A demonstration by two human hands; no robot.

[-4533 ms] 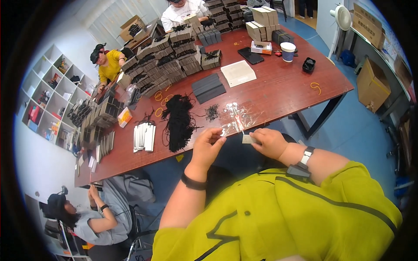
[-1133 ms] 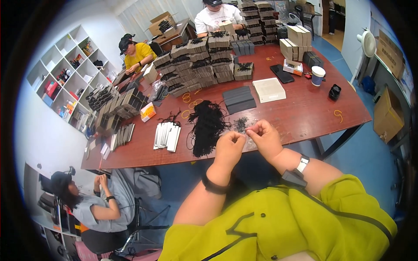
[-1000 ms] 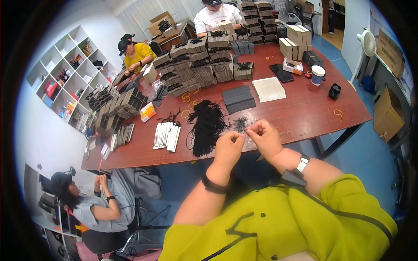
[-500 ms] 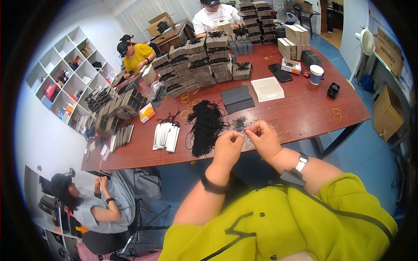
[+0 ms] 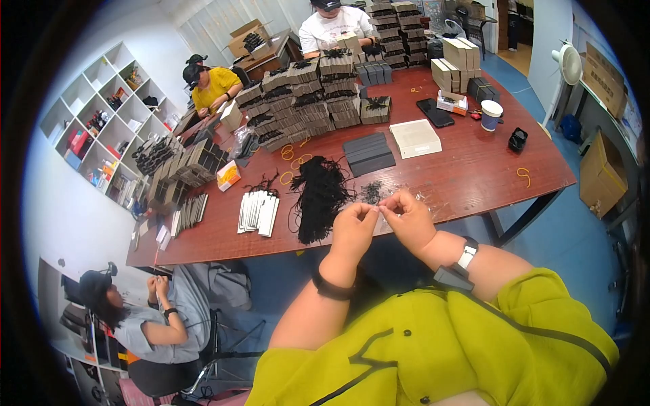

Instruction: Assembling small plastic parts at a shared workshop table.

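Over the table's near edge, my left hand (image 5: 355,229) and my right hand (image 5: 409,220) meet with thumbs and forefingers pinched together. Whatever sits between the fingertips is too small to make out. Just beyond them lies a scatter of small dark bits (image 5: 371,192) on a clear plastic sheet. To the left of my left hand is a thick heap of black cords (image 5: 318,199). Farther left, white strips (image 5: 258,212) with black cords at their ends lie in a bunch. Behind the dark bits rests a group of dark grey flat pieces (image 5: 368,154).
Tall stacks of grey bundles (image 5: 305,101) stand across the red table (image 5: 467,181). A white box (image 5: 415,139), a phone (image 5: 435,113), a paper cup (image 5: 491,116) and a black case (image 5: 517,140) are to the right. Other people sit beyond the stacks and at lower left (image 5: 162,325).
Both hands have shifted slightly left, and the fingertips now press closer together. Objects on the table look unmoved.
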